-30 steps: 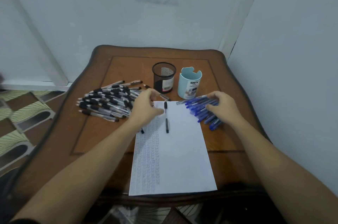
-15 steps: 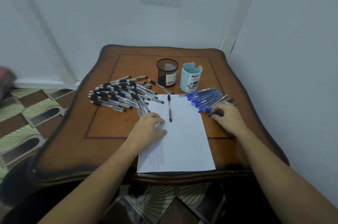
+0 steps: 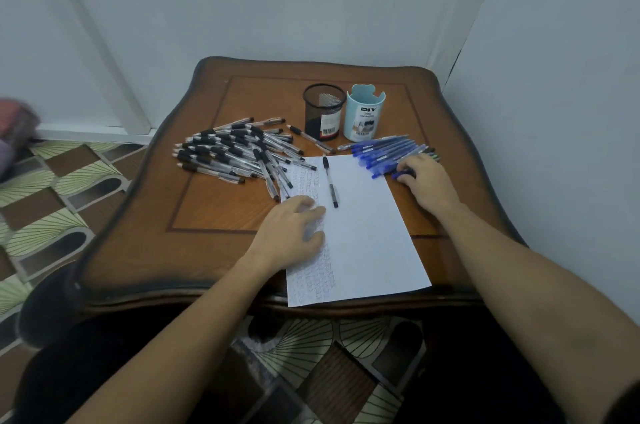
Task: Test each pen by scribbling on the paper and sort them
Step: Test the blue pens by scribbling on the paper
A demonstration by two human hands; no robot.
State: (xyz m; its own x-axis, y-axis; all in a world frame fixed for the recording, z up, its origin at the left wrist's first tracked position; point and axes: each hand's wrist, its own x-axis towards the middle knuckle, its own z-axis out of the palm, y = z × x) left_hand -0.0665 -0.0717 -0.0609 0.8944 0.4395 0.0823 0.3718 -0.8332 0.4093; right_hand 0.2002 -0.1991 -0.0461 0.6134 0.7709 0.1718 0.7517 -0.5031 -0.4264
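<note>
Paper (image 3: 367, 233) is lying at the centre of the frame on the wooden table (image 3: 207, 215). Its near edge is reaching the table's front rim, and columns of scribbles are running down its left side. The left hand (image 3: 289, 233) is resting flat on that side, fingers spread and relaxed, pinning the sheet. The right hand (image 3: 429, 179) is reaching right of centre, its fingers bending over the near edge of the blue pens (image 3: 384, 151). Whether it is pinching one or only touching it is not showing clearly.

Pulling one pen out of that tight fan is probably the main hazard, since its neighbours are lying side by side and may start rolling towards the table's right rim or onto the sheet. A lone black pen (image 3: 330, 185) is lying on the upper middle of the paper, where it may be getting in the way of the next scribble or being mistaken for one already tested. The black pens (image 3: 235, 153), heaped left of centre, are spilling onto the paper's upper left corner. If the sheet is shifting under a loosening left hand, they may be getting dragged along and mixed in. Above centre, the mesh cup (image 3: 323, 112) and the light blue organiser (image 3: 363, 115) are standing just beside each other, so dropping a pen into the wrong one is an easy slip.
</note>
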